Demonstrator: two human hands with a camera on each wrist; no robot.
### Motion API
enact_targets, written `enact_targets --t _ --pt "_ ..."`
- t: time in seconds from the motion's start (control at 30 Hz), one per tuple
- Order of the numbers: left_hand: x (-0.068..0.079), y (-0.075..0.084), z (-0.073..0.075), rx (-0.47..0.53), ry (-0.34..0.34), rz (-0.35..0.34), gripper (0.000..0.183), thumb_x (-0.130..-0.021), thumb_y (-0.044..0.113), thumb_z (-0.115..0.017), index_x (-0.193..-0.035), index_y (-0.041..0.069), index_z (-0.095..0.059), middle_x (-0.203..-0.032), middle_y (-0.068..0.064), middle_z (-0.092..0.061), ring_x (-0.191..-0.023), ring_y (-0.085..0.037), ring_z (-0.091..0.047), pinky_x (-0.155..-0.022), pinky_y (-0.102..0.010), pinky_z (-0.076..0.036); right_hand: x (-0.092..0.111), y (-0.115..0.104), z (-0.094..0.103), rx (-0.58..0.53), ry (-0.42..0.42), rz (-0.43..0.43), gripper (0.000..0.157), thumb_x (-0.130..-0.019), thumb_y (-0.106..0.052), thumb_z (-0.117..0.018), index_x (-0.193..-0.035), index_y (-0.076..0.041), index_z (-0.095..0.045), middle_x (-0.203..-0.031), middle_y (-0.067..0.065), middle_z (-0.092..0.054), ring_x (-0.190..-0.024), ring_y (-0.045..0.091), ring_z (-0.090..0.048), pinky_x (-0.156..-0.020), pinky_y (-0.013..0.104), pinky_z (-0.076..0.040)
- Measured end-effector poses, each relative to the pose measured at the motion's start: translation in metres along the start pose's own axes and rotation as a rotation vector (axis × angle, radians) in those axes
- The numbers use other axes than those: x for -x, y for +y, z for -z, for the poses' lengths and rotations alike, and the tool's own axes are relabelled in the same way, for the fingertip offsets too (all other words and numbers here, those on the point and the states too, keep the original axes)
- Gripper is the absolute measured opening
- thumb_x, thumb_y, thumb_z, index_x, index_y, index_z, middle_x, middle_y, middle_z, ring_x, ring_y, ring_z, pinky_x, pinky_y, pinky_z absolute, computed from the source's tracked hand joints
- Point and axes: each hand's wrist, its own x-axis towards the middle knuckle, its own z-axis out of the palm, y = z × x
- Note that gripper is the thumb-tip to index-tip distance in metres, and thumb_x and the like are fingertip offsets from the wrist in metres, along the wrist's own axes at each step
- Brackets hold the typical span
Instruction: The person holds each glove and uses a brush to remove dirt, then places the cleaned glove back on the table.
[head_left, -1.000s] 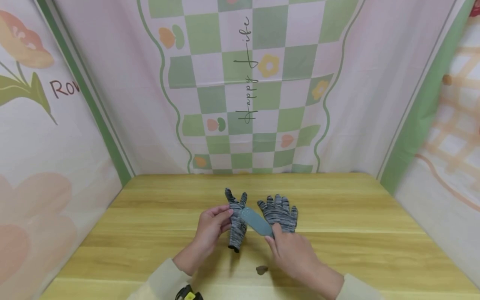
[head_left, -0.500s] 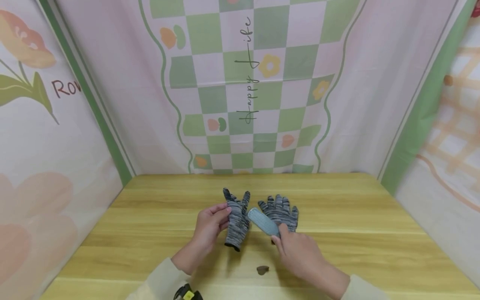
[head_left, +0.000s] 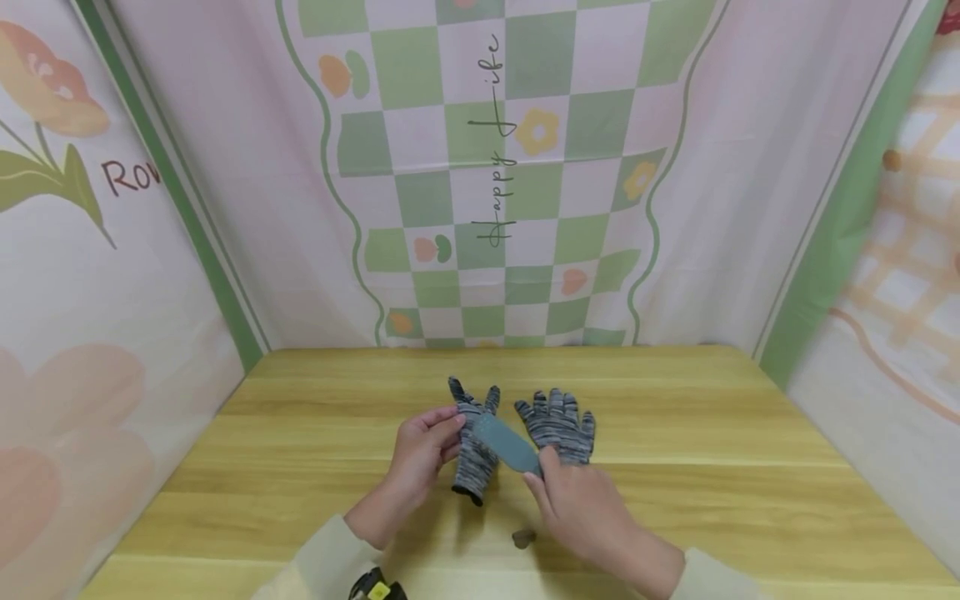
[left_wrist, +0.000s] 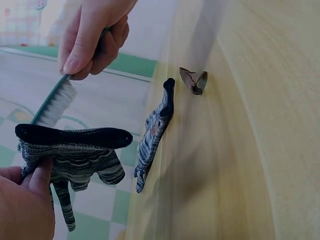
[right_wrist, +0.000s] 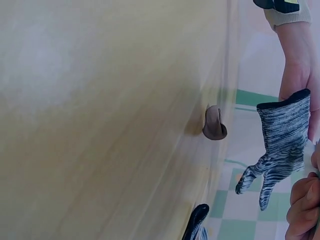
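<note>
My left hand [head_left: 425, 450] pinches a grey-and-black knitted glove [head_left: 472, 471] by its side and holds it raised above the table, cuff down. In my right hand [head_left: 588, 504] is a brush [head_left: 510, 443] with a blue-green back, gripped by its handle. Its white bristles [left_wrist: 59, 102] show in the left wrist view, beside the held glove. From the head view the brush head overlaps the glove's front; whether the bristles touch the knit I cannot tell. A second matching glove [head_left: 558, 429] lies flat on the table, fingers pointing away, its cuff partly behind my right hand.
A small brown curled piece [head_left: 523, 539] lies on the wooden table [head_left: 300, 467] near its front, between my forearms. Printed curtains [head_left: 510, 192] stand behind the table and at both sides. A black-and-yellow item [head_left: 377, 587] sits at my left sleeve.
The brush swung right, off the held glove, with its bristles turned up into view, then came back left over it. The held glove turned slightly; the second glove stayed put.
</note>
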Motion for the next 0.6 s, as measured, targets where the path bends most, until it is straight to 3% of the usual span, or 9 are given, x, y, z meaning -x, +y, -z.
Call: enact_targets --t 0.2,0.6 --pt "-0.0005 -0.0008 0.0002 0.016 -0.003 -0.001 0.031 -0.092 -0.001 -0.06 -0.119 -0.016 -0.053 -0.087 -0.009 -0.069 -0.073 -0.012 -0.068 -0.069 -0.022 -0.058 0.0006 -0.0015 -0.0013 -0.035 -0.054 -0.035 0.022 -0.101 -0.027 -0.054 -0.093 -0.008 -0.047 -0.058 -0.009 -0.038 -0.044 0.005 -0.034 -0.037 0.02 -0.03" --pt "-0.0019 -0.0014 -0.0005 0.019 0.05 -0.001 0.031 -0.091 -0.002 -0.061 -0.118 -0.016 -0.054 -0.082 -0.006 -0.068 -0.066 -0.009 -0.065 -0.064 -0.02 -0.057 0.0036 0.0031 -0.0043 0.011 -0.033 0.012 0.023 -0.099 -0.026 -0.057 -0.099 -0.003 -0.051 -0.058 -0.008 -0.042 -0.045 0.005 -0.037 -0.038 0.021 -0.033"
